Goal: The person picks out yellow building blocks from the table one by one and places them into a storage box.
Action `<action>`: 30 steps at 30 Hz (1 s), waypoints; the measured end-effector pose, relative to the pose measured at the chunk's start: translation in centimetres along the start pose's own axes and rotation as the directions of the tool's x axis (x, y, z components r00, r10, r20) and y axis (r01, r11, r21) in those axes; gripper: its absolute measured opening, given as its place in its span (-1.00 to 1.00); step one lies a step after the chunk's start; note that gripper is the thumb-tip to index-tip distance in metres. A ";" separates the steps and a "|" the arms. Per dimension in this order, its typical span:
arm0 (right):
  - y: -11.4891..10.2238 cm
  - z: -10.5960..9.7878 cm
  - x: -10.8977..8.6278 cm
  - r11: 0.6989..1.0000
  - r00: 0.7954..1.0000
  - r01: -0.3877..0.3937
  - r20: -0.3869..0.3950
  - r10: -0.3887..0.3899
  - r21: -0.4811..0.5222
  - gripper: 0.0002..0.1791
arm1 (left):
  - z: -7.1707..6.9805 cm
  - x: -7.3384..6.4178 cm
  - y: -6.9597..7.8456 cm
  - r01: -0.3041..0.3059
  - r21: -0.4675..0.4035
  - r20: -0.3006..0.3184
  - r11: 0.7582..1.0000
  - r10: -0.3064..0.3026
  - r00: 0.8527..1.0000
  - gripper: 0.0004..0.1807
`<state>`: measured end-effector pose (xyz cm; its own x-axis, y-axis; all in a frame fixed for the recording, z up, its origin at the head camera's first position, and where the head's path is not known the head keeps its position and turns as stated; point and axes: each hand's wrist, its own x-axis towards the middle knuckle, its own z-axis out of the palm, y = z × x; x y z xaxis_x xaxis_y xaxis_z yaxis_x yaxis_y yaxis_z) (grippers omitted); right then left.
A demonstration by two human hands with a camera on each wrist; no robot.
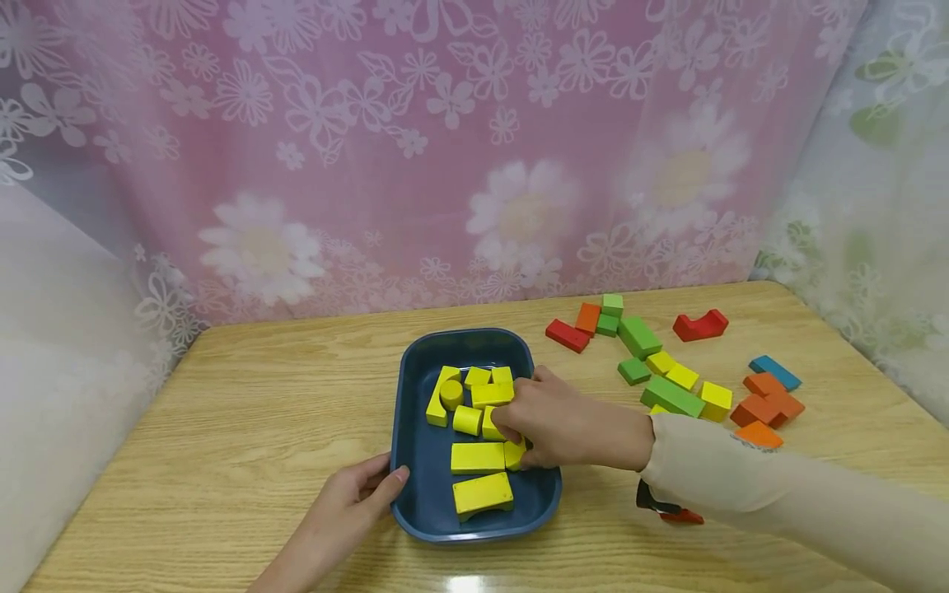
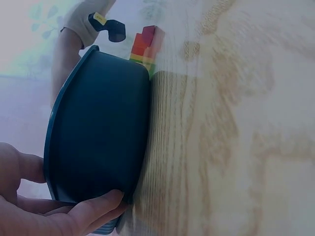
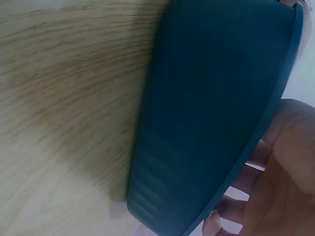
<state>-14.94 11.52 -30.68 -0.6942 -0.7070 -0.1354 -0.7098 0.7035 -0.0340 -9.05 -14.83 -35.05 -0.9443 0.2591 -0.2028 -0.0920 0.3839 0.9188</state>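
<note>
A dark blue tray (image 1: 418, 506) stands on the table with several yellow wooden blocks inside. My left hand (image 1: 348, 502) grips its left wall, thumb over the rim and fingers on the outside, as the left wrist view shows against the tray's side (image 2: 101, 123). Reaching over the right rim, my right hand (image 1: 552, 420) has its thumb and fingers at a small yellow block (image 1: 513, 455). Beside that block lie a yellow rectangular block (image 1: 477, 458) and a yellow arch block (image 1: 483, 495). In the right wrist view, the tray wall (image 3: 211, 108) hides the fingertips.
Right of the tray lie loose green blocks (image 1: 673, 396), yellow blocks (image 1: 715, 401), orange blocks (image 1: 758, 409), a blue block (image 1: 775, 372) and a red curved block (image 1: 700, 325). A red block (image 1: 567, 335) sits behind. Floral curtains (image 1: 415, 165) border the wooden table (image 1: 282, 395).
</note>
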 end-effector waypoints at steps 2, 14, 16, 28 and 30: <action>0.0 0.2 0.1 1.000 1.000 0.010 -0.016 -0.010 -0.010 -0.57 | 0.0 0.0 0.0 0.006 0.001 -0.003 1.000 -0.006 1.000 -0.46; 0.2 0.7 -0.5 0.995 0.985 0.086 -0.153 -0.077 0.057 -0.65 | -0.1 -0.2 -0.1 -0.033 -0.006 0.009 0.999 0.033 0.999 -0.44; 0.3 0.8 -0.4 0.993 0.980 0.096 -0.182 -0.083 0.062 -0.68 | -0.1 -0.2 -0.1 -0.032 -0.006 0.009 0.999 0.032 0.999 -0.45; 5.6 0.1 -2.9 0.990 0.881 -0.019 -0.465 0.084 0.143 -0.79 | 0.0 -0.1 -0.1 -0.013 0.012 0.001 1.000 0.013 1.000 -0.45; 7.1 0.2 -4.1 0.983 0.881 -0.083 -0.449 0.149 0.164 -0.77 | 0.0 -0.1 0.0 -0.009 0.015 -0.003 1.000 0.009 1.000 -0.45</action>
<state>-17.06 19.41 -30.52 -0.7711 -0.5504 0.3201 -0.6206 0.7621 -0.1846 -8.97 -14.88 -35.07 -0.9460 0.2602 -0.1933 -0.0784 0.3951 0.9153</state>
